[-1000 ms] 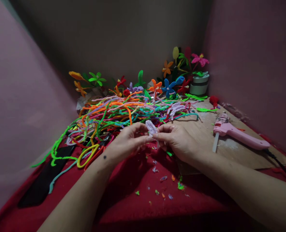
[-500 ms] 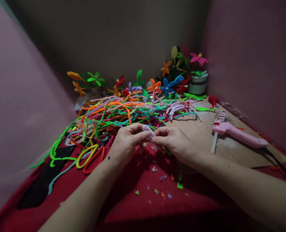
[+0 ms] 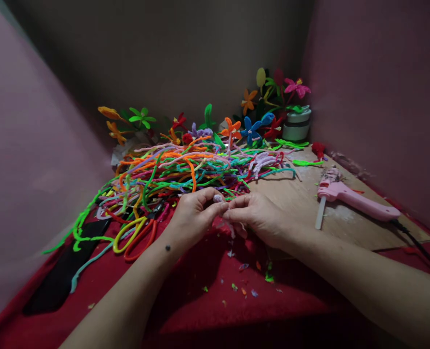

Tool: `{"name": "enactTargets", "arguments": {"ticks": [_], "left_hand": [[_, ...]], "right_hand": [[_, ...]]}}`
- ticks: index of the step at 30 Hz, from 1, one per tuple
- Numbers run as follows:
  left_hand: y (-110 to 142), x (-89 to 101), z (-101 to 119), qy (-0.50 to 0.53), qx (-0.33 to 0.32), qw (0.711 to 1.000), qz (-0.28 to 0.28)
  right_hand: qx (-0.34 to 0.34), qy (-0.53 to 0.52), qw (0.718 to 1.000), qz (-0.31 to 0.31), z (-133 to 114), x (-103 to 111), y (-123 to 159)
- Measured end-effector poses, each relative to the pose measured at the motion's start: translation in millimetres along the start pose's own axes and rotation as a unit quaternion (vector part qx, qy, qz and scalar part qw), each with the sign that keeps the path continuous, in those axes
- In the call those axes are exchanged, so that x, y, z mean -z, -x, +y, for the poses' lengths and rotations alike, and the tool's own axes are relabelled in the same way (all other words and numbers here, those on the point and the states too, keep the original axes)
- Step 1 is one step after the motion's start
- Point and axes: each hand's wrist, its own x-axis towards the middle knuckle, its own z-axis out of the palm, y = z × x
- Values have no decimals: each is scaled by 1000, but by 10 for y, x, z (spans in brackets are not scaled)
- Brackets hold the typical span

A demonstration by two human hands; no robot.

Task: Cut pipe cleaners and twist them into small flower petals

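Between my hands is a pale lilac pipe cleaner petal (image 3: 218, 198), mostly hidden by the fingers; only its rounded end shows above my left thumb. My left hand (image 3: 201, 211) is closed around it, thumb against forefinger. My right hand (image 3: 253, 213) pinches at its lower right side, the fingertips touching those of the left. A thin pale strand hangs below the fingers. Behind the hands lies a tangled heap of coloured pipe cleaners (image 3: 171, 167), with more lilac pieces (image 3: 263, 164) on its right side.
A pink glue gun (image 3: 356, 198) with a white glue stick rests on a brown board (image 3: 294, 203) at right. Pipe cleaner flowers (image 3: 251, 130) and a pale pot (image 3: 296, 125) stand behind. Yellow and red handles (image 3: 130, 236) and a black flat object (image 3: 67, 269) lie left. Fluff scraps dot the red cloth (image 3: 215, 310).
The lilac petal stood up between my fingertips; it has since tilted left and sunk behind my left thumb. My hands have drawn closer together. The view has shifted slightly.
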Motion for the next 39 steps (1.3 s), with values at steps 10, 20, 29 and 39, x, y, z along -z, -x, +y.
{"name": "enactTargets", "arguments": {"ticks": [10,20,29,39], "left_hand": [[11,77,39,153,68,984,-59],[24,1,52,79,53,994,46],[3,12,18,178,109,977,-53],[46,-69,47,104,58,992,37]], "right_hand": [[-29,-71,996,-38,17,-2,-13],[-52,-36,997,-50,-60,-1,12],[-30,-81,995,-43,-6,23,-16],[-75,-131,987,-55,-8,30,-31]]}}
